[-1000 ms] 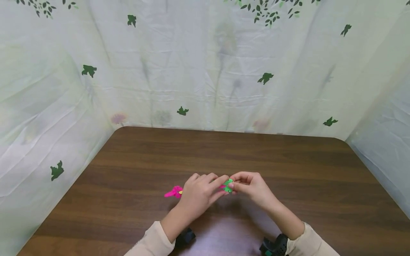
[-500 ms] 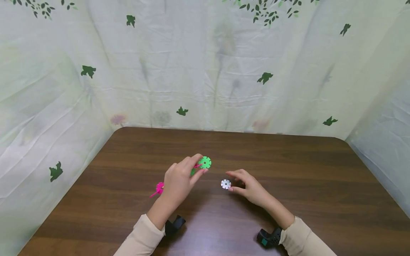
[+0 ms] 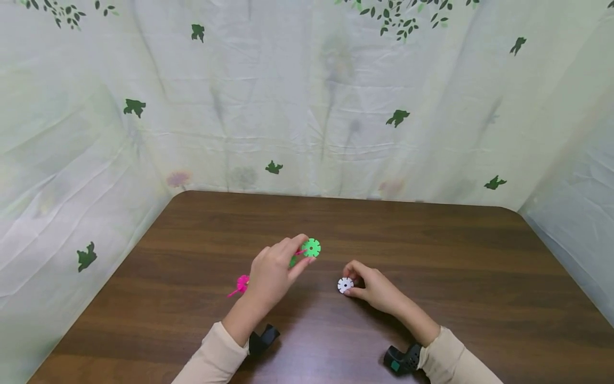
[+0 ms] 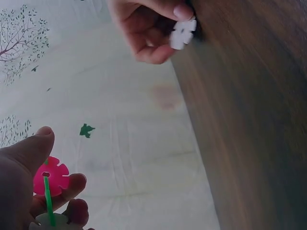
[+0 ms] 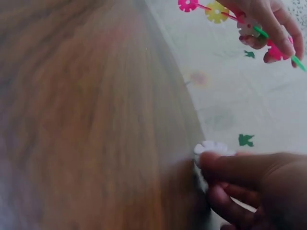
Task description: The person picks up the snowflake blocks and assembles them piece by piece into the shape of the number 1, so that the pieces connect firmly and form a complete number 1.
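My left hand (image 3: pixel 272 273) holds a chain of notched plastic discs above the table. At its upper right end a green disc (image 3: pixel 311 247) pokes out past the fingertips, while a pink disc (image 3: pixel 243 284) hangs out behind the hand. The right wrist view also shows a yellow disc (image 5: pixel 217 12) in this chain, linked edge-on with pink and green ones. Part of the chain is hidden by the palm. Between thumb and fingers, my right hand (image 3: pixel 379 289) pinches a loose white notched disc (image 3: pixel 345 285), apart from the chain.
The brown wooden table (image 3: pixel 431 250) has rounded far corners. A pale curtain (image 3: pixel 307 106) with green leaf and bird prints hangs behind and at both sides. Dark wrist devices are strapped to both arms, including a camera (image 3: pixel 402 360) at the right wrist.
The hands were together at the green disc, then parted. My left hand moved up and left with the chain. My right hand, spread beside the white disc half a second ago, now pinches it.
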`<state>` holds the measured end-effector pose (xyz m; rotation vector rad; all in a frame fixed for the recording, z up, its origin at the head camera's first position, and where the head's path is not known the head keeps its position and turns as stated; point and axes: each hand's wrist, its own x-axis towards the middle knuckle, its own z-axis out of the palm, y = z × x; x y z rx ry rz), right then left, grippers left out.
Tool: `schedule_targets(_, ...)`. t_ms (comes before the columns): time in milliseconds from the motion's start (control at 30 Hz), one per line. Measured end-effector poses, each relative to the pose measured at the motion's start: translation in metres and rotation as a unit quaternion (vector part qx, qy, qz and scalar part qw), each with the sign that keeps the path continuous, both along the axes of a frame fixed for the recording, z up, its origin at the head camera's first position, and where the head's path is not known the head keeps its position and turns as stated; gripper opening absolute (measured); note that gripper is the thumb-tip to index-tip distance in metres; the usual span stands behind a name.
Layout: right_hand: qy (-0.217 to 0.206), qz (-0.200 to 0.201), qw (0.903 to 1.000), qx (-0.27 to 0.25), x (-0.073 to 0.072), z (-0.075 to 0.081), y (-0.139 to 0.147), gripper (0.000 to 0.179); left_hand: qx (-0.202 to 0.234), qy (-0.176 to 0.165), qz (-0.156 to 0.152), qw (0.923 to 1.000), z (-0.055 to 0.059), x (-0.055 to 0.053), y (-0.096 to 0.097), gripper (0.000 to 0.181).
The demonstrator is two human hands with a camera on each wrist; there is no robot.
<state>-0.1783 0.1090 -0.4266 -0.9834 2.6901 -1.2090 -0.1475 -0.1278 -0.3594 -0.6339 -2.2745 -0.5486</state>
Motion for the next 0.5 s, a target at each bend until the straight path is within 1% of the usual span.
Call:
schedule_targets(67,-0.045,0.019,0.9978,-0.044,0.000,0.004,0.001,0.021,-0.001,-0.010,-0.011,0.9999,-0.001,0.001,0.002,0.039)
schedule_targets(100,-0.067,0.028,0.9948,-0.071,0.000,0.007,0.001,0.019,-0.004,-0.014,-0.017,0.9998,-0.002,0.001,0.003,0.038)
schedule_targets(167,-0.104,0.043,0.9857,-0.125,0.001,0.013,0.001,0.019,-0.007,-0.023,-0.029,0.9993,-0.004,0.003,0.006,0.037)
schedule_targets(233,-0.125,0.050,0.9749,-0.177,0.004,0.021,0.002,0.022,-0.013,-0.032,-0.045,0.9984,-0.005,0.004,0.009,0.036)
schedule_targets(267,-0.126,0.049,0.9711,-0.197,0.005,0.025,0.002,0.022,-0.016,-0.036,-0.052,0.9979,-0.006,0.006,0.010,0.036)
schedule_targets(333,-0.117,0.042,0.9667,-0.224,0.008,0.034,0.002,0.022,-0.020,-0.047,-0.070,0.9963,-0.007,0.008,0.014,0.036)
schedule_targets(500,-0.070,0.021,0.9664,-0.246,0.017,0.052,0.003,0.016,-0.021,-0.083,-0.099,0.9914,-0.006,0.014,0.021,0.036)
